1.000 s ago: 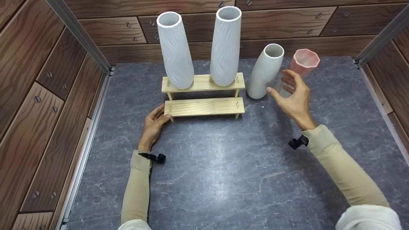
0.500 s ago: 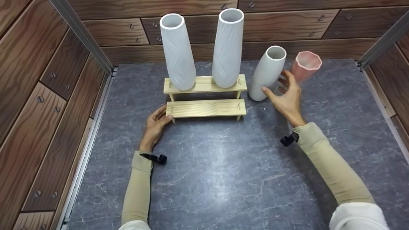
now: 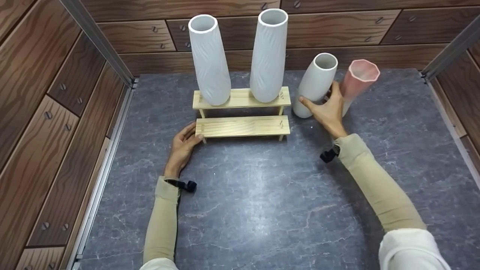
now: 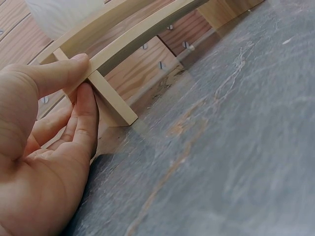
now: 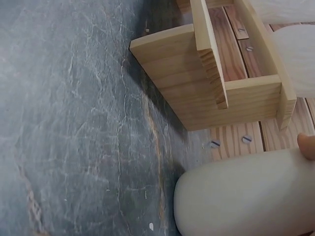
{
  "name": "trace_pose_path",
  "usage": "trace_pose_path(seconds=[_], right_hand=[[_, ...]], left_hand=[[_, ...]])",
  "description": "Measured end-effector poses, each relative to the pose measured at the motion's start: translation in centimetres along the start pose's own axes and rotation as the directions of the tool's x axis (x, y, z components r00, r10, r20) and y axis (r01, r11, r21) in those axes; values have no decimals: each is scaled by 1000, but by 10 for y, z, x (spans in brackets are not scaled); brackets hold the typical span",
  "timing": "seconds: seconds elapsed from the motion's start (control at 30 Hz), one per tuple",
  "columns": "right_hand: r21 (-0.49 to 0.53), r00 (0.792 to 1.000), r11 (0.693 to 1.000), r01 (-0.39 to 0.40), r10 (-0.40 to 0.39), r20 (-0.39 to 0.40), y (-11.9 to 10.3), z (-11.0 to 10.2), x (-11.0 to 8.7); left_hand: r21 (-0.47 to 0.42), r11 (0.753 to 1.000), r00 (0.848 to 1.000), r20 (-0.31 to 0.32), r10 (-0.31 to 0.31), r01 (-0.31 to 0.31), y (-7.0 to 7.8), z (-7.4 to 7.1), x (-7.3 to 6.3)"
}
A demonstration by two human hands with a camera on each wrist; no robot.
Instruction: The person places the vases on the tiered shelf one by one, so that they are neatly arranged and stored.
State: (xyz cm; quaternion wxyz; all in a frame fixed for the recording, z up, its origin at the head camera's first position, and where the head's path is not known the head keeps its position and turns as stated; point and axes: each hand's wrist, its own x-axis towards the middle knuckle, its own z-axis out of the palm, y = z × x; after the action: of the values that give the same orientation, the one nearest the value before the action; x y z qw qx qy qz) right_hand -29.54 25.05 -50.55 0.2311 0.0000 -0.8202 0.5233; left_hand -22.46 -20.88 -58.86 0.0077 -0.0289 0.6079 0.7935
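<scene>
My left hand (image 3: 182,148) pinches the left end of the two-step wooden stand (image 3: 243,126), thumb at the front edge of its lower step. In the left wrist view the thumb lies on that corner and the fingers (image 4: 84,115) bend against the side leg. My right hand (image 3: 328,112) grips a smooth white vase (image 3: 314,83) right of the stand, thumb on its front and fingers round its far side. The vase's rounded base (image 5: 236,196) is close to the table. Just behind the right hand stands a pink-and-white vase (image 3: 354,84), partly hidden by it.
Two tall white textured vases, a left one (image 3: 210,63) and a right one (image 3: 268,60), stand on the upper step. Wood-patterned walls (image 3: 337,28) enclose the back and sides of the grey marbled table (image 3: 255,195).
My right hand has moved left from beside the pink vase and closed round the smooth white vase. The left hand keeps its hold on the stand.
</scene>
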Motion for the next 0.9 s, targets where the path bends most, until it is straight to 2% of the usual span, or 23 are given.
trace_pose_path(seconds=[0.33,0.53,0.9], right_hand=[[-21,1000,999,-29,29,3,-1,-4,2],[-31,998,997,-64,64,19,-3,-8,-1],[46,998,998,-39,37,43,-24,-17,-10]], left_hand=[[3,1000,1000,10,8,-8,0,2,-1],[-8,1000,1000,11,-9,9,-1,2,-3],[5,1000,1000,0,-12,12,3,0,-2]])
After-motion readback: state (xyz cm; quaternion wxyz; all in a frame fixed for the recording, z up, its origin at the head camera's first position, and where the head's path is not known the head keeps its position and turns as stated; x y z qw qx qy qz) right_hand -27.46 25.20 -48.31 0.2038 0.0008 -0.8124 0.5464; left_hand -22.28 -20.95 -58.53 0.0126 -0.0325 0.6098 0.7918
